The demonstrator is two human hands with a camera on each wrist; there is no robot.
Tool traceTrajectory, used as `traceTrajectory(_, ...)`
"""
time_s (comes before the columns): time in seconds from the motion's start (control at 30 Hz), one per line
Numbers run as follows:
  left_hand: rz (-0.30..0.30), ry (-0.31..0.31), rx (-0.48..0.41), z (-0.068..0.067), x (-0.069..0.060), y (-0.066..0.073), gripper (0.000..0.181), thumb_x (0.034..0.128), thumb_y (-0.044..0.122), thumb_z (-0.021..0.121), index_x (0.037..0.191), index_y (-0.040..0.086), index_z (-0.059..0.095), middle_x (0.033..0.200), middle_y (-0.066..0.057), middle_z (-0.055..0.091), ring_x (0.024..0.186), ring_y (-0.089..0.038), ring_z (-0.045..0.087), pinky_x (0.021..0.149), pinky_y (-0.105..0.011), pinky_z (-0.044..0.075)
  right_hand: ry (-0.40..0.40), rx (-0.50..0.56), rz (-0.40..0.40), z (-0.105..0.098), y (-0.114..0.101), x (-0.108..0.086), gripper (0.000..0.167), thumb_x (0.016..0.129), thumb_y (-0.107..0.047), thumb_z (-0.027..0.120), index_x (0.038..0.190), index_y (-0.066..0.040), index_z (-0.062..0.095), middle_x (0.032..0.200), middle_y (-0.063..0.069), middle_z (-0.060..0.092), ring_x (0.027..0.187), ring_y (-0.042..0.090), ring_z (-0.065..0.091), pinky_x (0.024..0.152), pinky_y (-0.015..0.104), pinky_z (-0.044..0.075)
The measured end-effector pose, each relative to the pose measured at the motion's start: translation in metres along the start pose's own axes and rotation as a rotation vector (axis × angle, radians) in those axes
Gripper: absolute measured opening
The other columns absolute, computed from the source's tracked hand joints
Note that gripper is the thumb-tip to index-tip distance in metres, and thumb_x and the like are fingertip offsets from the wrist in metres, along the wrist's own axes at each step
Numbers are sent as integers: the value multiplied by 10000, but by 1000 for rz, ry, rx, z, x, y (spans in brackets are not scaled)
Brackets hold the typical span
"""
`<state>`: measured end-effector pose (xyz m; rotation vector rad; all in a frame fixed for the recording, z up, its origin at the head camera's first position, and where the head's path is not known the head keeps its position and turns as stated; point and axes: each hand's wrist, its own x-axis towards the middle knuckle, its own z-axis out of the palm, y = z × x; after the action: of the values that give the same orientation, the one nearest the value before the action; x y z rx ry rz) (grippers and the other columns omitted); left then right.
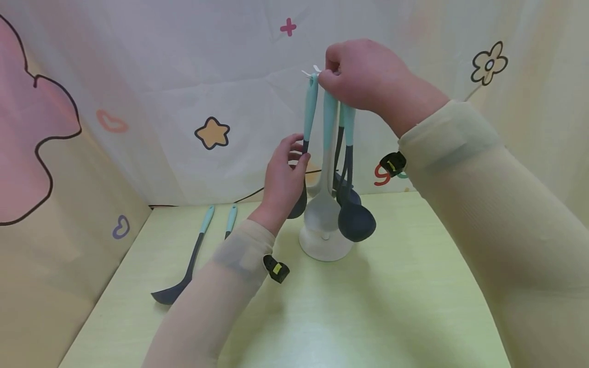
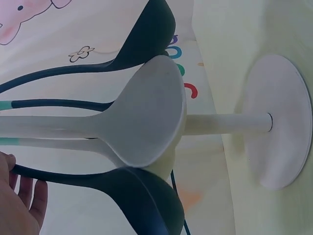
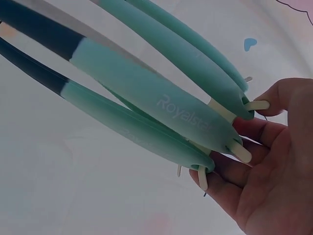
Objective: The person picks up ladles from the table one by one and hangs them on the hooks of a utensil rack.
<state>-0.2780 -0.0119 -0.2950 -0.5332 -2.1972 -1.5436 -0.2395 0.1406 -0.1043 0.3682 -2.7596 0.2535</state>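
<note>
A white utensil stand (image 1: 325,249) with a round base holds several hanging kitchen tools with mint handles. My left hand (image 1: 286,176) pinches the dark shaft of a ladle (image 2: 146,198) at the stand's left side; its handle end is up at a white hook. At the top of the stand, my right hand (image 3: 266,161) curls its fingers around the hooked hub, beside the handle ends. A pale-headed spoon (image 1: 322,212) hangs at the front. Right of it hangs another dark ladle (image 1: 356,223), with further dark tools partly hidden behind.
On the table (image 1: 405,286), left of the stand, lies a dark turner (image 1: 193,260) with a mint handle. Beside it is another mint handle (image 1: 231,217), its lower part hidden by my left arm. A patterned curtain (image 1: 184,92) hangs behind the table.
</note>
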Motion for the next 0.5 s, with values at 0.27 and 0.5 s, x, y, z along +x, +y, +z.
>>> traceTrajectory(0.27,-9,-31,-17,3,-6,2,431,994,179,616,1403,226,490,1172,-1,600,1021,-138,585,857,-277,519,-4,-15,1,0,0,0,367,1007,-314,339,1093,-46,574,1000,134,582,880,298,547,816,441,491)
traceTrajectory(0.5,-5,-4,-22,3,-8,0,396,1008,192,577,1394,217,491,1190,4,580,1038,-123,570,859,-283,514,2,-31,-5,3,-1,1,405,1027,-392,314,1052,-57,540,929,107,544,849,270,526,766,396,434)
